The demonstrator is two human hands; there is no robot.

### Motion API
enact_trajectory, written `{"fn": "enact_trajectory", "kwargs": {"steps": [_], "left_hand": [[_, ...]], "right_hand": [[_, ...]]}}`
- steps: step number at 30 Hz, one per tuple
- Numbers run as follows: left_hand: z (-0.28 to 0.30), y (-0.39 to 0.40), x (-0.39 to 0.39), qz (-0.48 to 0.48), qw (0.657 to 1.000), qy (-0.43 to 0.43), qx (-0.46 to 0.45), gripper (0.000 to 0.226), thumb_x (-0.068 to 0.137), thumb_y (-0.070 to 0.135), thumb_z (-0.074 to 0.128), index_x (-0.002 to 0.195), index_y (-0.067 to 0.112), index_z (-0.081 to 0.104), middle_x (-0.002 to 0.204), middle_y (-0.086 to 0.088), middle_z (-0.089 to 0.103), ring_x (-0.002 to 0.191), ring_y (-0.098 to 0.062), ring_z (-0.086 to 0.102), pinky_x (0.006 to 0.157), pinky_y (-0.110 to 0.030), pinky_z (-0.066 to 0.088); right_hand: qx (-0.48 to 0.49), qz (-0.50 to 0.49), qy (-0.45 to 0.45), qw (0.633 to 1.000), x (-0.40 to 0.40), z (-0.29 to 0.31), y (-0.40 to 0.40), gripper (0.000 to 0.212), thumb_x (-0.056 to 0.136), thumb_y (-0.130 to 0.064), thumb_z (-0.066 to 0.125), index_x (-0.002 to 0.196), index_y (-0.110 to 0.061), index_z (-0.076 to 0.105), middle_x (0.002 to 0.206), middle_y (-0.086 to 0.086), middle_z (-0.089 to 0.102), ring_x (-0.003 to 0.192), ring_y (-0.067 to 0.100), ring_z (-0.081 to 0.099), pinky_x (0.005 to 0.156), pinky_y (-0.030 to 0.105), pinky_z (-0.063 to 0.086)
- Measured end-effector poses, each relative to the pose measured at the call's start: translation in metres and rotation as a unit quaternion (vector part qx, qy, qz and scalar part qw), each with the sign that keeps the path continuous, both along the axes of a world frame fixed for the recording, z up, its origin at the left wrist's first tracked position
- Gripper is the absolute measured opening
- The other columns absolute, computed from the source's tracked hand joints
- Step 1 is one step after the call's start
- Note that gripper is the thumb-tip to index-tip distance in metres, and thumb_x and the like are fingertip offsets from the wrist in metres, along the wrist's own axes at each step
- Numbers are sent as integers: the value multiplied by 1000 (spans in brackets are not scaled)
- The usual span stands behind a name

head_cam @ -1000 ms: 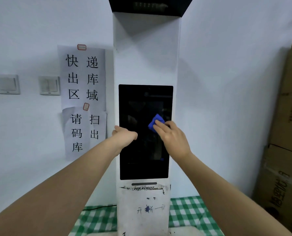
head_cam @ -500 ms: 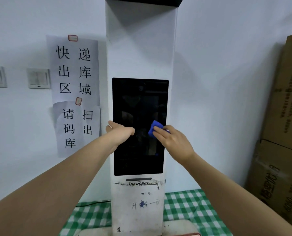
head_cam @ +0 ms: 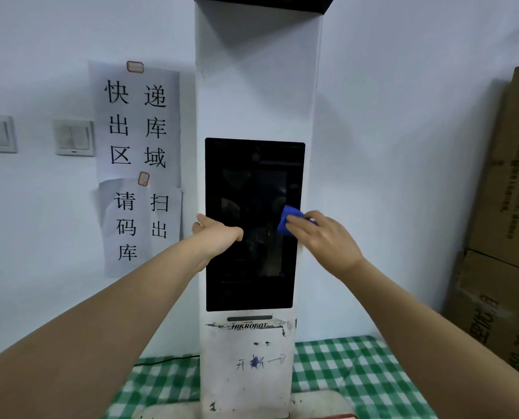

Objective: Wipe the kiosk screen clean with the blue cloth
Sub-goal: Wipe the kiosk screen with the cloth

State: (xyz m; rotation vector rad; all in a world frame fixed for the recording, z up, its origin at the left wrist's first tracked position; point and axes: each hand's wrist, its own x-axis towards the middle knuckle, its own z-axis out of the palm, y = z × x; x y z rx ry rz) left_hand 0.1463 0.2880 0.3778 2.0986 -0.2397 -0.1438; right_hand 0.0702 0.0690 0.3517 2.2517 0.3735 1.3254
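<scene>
A tall white kiosk [head_cam: 256, 86] stands against the wall with a dark upright screen [head_cam: 252, 267] set in its front. My right hand [head_cam: 321, 237] presses a small blue cloth [head_cam: 290, 217] against the right edge of the screen at mid height. Straight fingers cover most of the cloth. My left hand [head_cam: 218, 231] grips the kiosk's left edge at the same height, its thumb lying across the screen's left border and its fingers hidden round the side.
Paper signs [head_cam: 137, 164] and two wall switches [head_cam: 73, 137] hang on the wall to the left. Stacked cardboard boxes [head_cam: 503, 225] stand at the right. The kiosk sits on a green checked cloth [head_cam: 336, 370], with a black cable [head_cam: 167, 359] behind it.
My right hand has slid the blue cloth from the middle of the screen to its right edge. My left hand has kept its hold on the kiosk's left edge.
</scene>
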Motion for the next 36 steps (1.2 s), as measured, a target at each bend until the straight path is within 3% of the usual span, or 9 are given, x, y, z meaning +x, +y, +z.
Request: {"fn": "enact_trajectory", "kwargs": {"steps": [4,8,14,20,25,29,36], "left_hand": [[-2,-1,-1,-3,1000,0,3,98,84,27,57,152,11,-12,160,-8,0,145,-32,17,113,-45,31],[-3,-2,-2,0,1000,-3,10,100,85,28,56,151,12,-18,161,-7,-6,146,-32,15,114,-44,31],[-2,-1,-3,-1,1000,-5,12,100,85,27,56,152,11,-16,161,-7,-3,145,-30,18,113,-44,32],[-3,0,-2,-5,1000,-6,13,100,85,27,56,151,11,-17,161,-7,-3,145,-30,16,114,-45,31],[-4,1,-2,-9,1000,-9,7,100,85,27,56,151,11,-17,160,-6,-2,145,-29,18,114,-43,32],[-3,1,-2,-10,1000,-5,6,101,84,27,56,151,11,-17,161,-6,-4,145,-29,17,114,-43,31],[-2,-1,-2,0,1000,-3,10,102,84,27,57,151,11,-17,161,-7,-3,145,-30,17,113,-45,32]], "right_hand": [[112,-15,-39,993,3,-3,9,55,51,25,70,99,-1,71,107,7,70,76,31,62,48,28,48],[96,-5,11,995,-2,-32,8,59,46,23,74,100,-1,72,107,8,70,76,31,63,49,28,49],[25,-8,22,999,-7,-8,-5,54,49,23,71,99,1,71,101,10,70,73,32,62,51,31,52],[131,-8,-6,991,0,-31,7,59,47,26,71,101,0,71,107,8,70,78,32,64,48,28,50],[100,-9,6,995,-6,-22,4,53,50,24,73,97,-1,72,105,7,71,75,32,63,49,29,48],[152,-28,-28,988,-3,-9,8,60,46,27,71,99,0,71,106,6,71,78,32,63,45,27,46],[143,-24,14,989,-6,-27,12,58,45,23,77,97,-1,72,103,7,71,75,30,63,46,26,47]]}}
